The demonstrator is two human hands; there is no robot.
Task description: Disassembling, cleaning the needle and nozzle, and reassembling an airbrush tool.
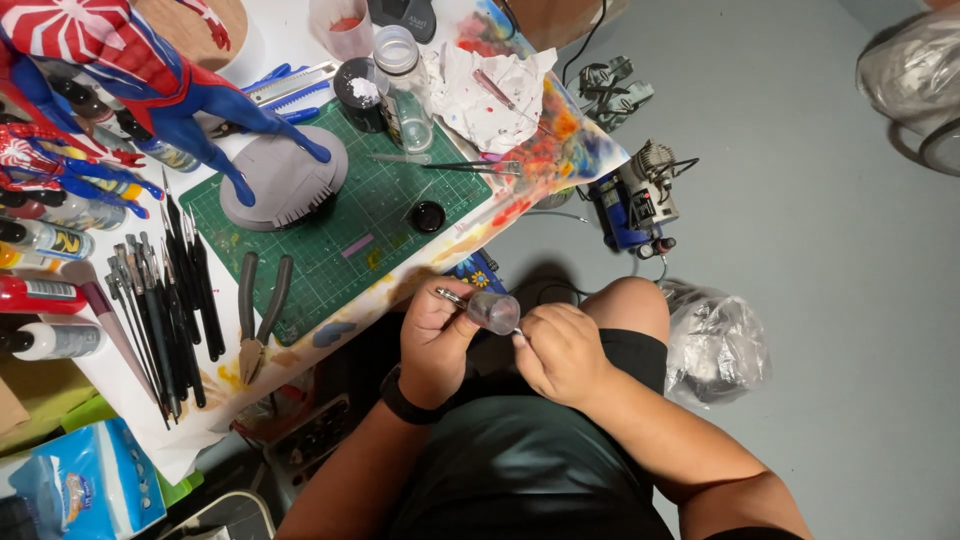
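My left hand [432, 340] grips a slim metal airbrush-like tool [450, 297], with a small clear jar [493, 311] attached at its tip. My right hand [560, 350] is closed on the lower right side of that jar, fingers pinched against it. Both hands sit over my lap, just off the near edge of the worktable. A black watch band is on my left wrist.
A green cutting mat [350, 215] holds a red-and-blue action figure [150, 80] on a grey round base. Pliers [258, 315], several brushes [160, 300], paint bottles [45, 290], jars and a stained paper towel [490, 95] lie around. A small compressor [635, 200] and plastic bag [715, 345] are on the floor.
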